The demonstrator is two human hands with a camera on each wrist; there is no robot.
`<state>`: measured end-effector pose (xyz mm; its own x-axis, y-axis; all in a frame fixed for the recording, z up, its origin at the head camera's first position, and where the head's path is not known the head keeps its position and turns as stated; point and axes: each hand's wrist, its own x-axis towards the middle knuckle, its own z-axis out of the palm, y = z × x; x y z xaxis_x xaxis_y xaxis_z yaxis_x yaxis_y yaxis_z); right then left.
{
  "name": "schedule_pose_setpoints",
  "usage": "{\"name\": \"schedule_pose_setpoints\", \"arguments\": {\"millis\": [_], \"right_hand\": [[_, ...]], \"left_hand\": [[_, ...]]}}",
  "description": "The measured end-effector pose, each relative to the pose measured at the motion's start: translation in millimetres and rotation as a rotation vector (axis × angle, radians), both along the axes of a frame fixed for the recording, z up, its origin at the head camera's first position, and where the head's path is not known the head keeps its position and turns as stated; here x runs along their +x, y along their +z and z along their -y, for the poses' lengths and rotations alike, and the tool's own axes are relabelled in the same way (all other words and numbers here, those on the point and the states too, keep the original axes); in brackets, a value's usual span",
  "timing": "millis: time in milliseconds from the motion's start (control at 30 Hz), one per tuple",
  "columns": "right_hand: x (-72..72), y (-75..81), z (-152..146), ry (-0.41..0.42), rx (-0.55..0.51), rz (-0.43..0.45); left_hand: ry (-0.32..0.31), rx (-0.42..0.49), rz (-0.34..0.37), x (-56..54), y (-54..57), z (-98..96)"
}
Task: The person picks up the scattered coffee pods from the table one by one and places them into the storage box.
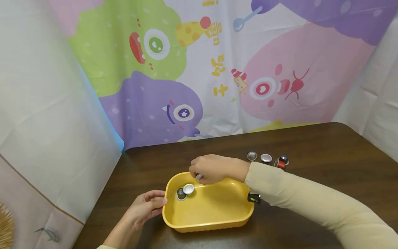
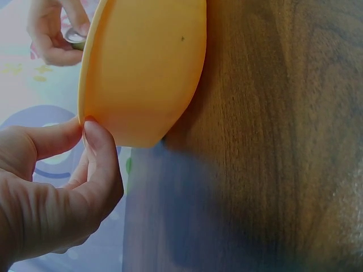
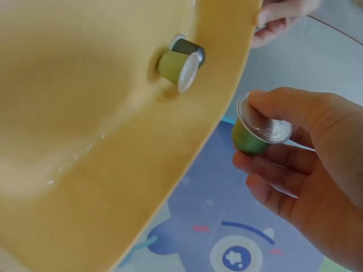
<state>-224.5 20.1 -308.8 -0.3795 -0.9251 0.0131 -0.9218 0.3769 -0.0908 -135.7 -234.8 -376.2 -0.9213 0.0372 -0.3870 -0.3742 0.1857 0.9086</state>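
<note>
A yellow plastic tub stands on the dark wooden table. At its left side my left hand pinches the rim between thumb and finger, as the left wrist view shows. Over the far rim, my right hand holds a green coffee capsule with its silver foil lid tilted up, thumb on the lid and fingers under the body. Inside the tub, near its left end, lie a dark capsule and a yellow-green capsule, close against each other.
Behind and right of the tub, several more capsules lie on the table, among them a silver-lidded one and a red one. A cartoon-printed cloth hangs along the back edge. A small black device sits below the right cuff.
</note>
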Motion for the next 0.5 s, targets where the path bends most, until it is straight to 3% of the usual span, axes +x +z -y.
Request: {"name": "schedule_pose_setpoints", "arguments": {"millis": [267, 500], "right_hand": [[-4.2, -10.6, 16, -0.052, 0.114, 0.054], [-4.7, -22.9, 25, -0.051, 0.196, 0.015]], "left_hand": [[-0.012, 0.021, -0.011, 0.4, 0.9, 0.0], [-0.01, 0.023, -0.004, 0.6, -1.5, 1.1]]}}
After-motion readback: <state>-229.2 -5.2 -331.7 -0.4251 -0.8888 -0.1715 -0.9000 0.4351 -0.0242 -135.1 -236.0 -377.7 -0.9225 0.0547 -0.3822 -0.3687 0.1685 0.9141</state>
